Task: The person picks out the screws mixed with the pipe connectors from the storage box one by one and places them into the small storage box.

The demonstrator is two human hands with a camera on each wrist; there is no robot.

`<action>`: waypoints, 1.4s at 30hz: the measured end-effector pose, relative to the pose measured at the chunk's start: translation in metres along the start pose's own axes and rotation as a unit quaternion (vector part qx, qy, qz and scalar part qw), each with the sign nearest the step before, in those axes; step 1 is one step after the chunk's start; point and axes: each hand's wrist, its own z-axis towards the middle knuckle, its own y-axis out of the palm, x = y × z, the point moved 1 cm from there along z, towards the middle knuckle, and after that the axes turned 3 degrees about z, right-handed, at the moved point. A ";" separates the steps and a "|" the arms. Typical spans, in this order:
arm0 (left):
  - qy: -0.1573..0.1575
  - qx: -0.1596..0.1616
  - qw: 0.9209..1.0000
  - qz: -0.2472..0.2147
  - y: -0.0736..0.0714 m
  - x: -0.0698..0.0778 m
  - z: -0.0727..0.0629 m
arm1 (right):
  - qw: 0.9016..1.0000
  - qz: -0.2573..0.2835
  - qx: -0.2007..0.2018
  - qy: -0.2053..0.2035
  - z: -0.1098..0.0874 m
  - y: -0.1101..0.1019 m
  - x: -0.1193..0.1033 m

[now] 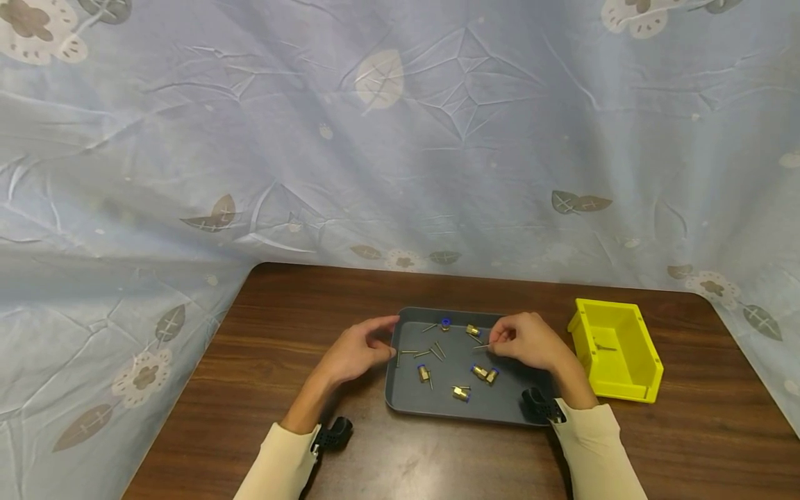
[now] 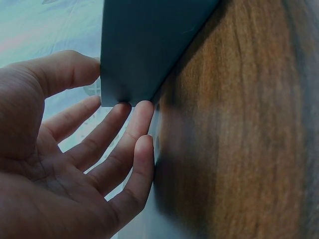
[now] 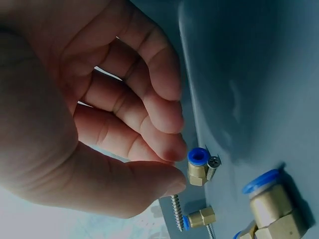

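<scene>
Now to the right hand (image 1: pixel 521 340), pinching a thin screw (image 3: pixel 176 214) between thumb and fingertip, remaining fingers curled in alongside. Head end apparently buried in the grip, threaded shank poking out past the thumb, over the right half of the gray tray (image 1: pixel 453 368). Touching the tray floor or just above? Impossible to tell from here.

Light, most likely, being so slim; stiff metal, no give expected, hardly fragile. Possibly slick on bare skin, and apt to roll or pivot in so small a pinch. Best held just under the head, or mid-shank for bite from the threads.

Across to the left hand (image 1: pixel 356 351): thumb and fingers spread apart, touching the tray's left edge, not wrapped round anything. Scattered on the tray, more screws (image 1: pixel 422 354) and brass fittings (image 1: pixel 480 371) with blue collars, probably heavier, easier to take by the hexagonal body. Right of the tray, on the desk (image 1: pixel 206 389), a yellow bin (image 1: pixel 625 391).
</scene>
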 end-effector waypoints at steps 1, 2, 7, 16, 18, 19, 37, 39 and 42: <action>0.000 0.000 1.000 0.000 0.000 0.000 0.000 | 1.000 0.000 0.001 0.000 -0.001 -0.001 0.000; 0.000 0.000 1.000 0.001 0.000 0.000 0.000 | 1.000 0.000 0.001 0.001 -0.001 -0.001 -0.001; -0.001 0.000 1.000 0.004 0.000 0.000 0.001 | 1.000 0.002 0.008 0.000 -0.004 -0.005 -0.003; 0.003 0.000 1.000 0.001 0.002 -0.003 0.002 | 0.999 -0.008 0.035 -0.007 -0.012 -0.013 -0.005; 0.003 -0.001 1.000 0.000 0.003 -0.003 0.001 | 0.999 -0.009 0.040 -0.008 -0.014 -0.015 -0.005; 0.004 -0.001 1.000 -0.001 0.003 -0.004 0.002 | 0.999 -0.010 0.042 -0.008 -0.015 -0.017 -0.005; 0.006 0.003 1.000 0.007 0.002 -0.003 0.001 | 0.998 -0.002 0.064 0.003 -0.027 -0.030 -0.004; 0.005 0.002 1.000 0.008 0.002 -0.003 0.001 | 0.998 0.000 0.064 0.003 -0.027 -0.030 -0.004; 0.004 0.002 1.000 0.007 0.001 -0.002 0.001 | 0.998 0.000 0.066 0.004 -0.027 -0.029 -0.003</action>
